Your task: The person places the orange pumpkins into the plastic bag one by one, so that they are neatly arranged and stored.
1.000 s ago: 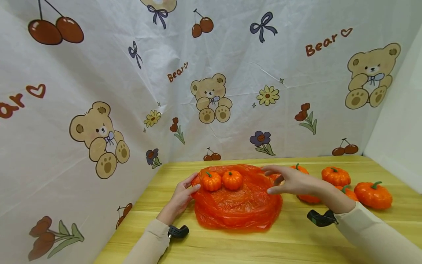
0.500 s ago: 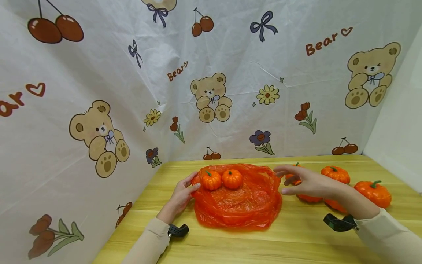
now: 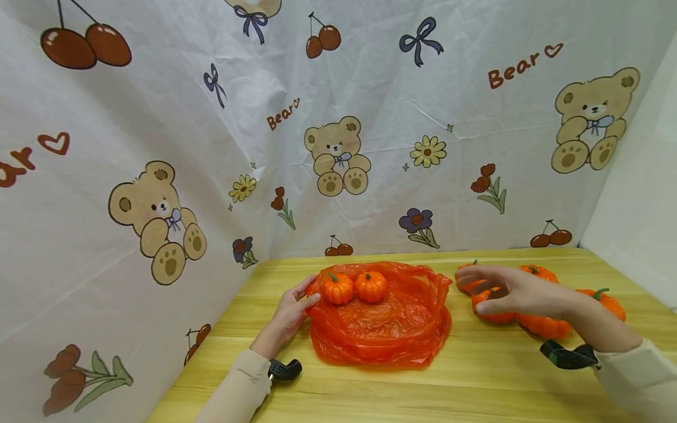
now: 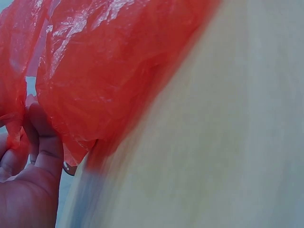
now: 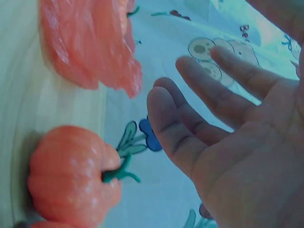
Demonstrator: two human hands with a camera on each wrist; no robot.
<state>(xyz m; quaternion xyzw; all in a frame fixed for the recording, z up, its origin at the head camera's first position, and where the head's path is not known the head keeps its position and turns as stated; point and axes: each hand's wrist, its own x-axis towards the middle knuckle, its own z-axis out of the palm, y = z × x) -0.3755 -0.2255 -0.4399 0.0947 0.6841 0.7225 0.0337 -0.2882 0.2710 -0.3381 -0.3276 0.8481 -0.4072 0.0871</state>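
Pinching the left rim of a crumpled red plastic bag (image 3: pixel 378 351) between thumb and fingers of the left hand (image 3: pixel 287 314). On the yellow wood-grain counter (image 3: pixel 381 395), bag with mouth spread wide. Inside, toward back left, just beside each other: a green-stemmed pumpkin (image 3: pixel 338 290) and a second pumpkin (image 3: pixel 371 287). To the right of the bag, on the counter: five loose pumpkins (image 3: pixel 545 327), bunched, partly hidden by hand and forearm. Above these, well apart from the bag: right hand (image 3: pixel 520 294), with fingers spread and lightly bent, thumb away from them. Contact with the farther pumpkins: cannot tell. On both wrists, black devices (image 3: pixel 285 370), below cream sleeves (image 3: pixel 235 388). Behind, a white sheet (image 3: pixel 381 82) printed with bears, cherries, bows, flowers.
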